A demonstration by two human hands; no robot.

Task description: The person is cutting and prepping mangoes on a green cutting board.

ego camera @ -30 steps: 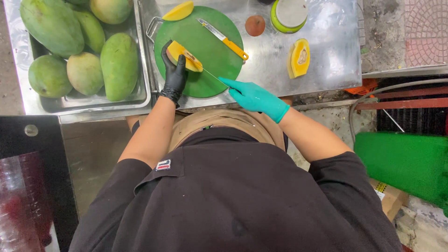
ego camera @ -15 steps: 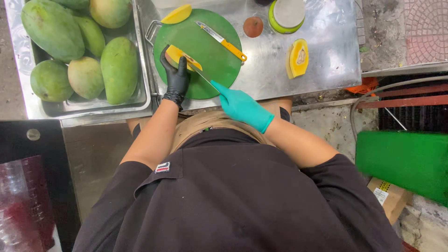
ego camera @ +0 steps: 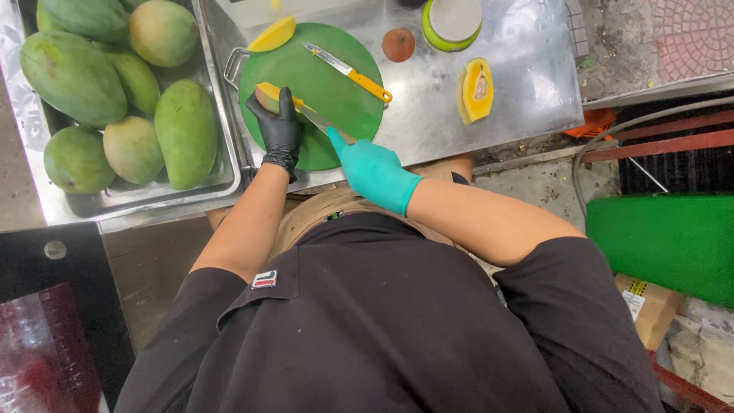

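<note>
Steel counter (ego camera: 527, 76) carries a green cutting board (ego camera: 336, 57), where the black-gloved left hand (ego camera: 280, 126) clamps a mango piece (ego camera: 269, 95) and the teal-gloved right hand (ego camera: 372, 172), closed, holds a knife (ego camera: 315, 118).

Green cutting board (ego camera: 336, 61): near-left part is taken by the left hand (ego camera: 280, 126) pressing a mango piece (ego camera: 269, 95), with the right hand (ego camera: 371, 170) and its knife blade (ego camera: 315, 118) coming in from the near edge. Spare yellow-handled knife (ego camera: 350, 73) lies diagonal across the far right of the board; a mango slice (ego camera: 272, 35) sits on the far rim. Open board only in the centre, between the two knives. Tray of whole mangoes (ego camera: 115, 99) walls off the left, its handle (ego camera: 232, 63) just beside the board. Right of the board the tabletop (ego camera: 527, 92) is bare steel up to the cut mango half (ego camera: 475, 89). Far edge: round fruit (ego camera: 398, 44) and lidded green tub (ego camera: 451, 23), narrow gap between them.
</note>
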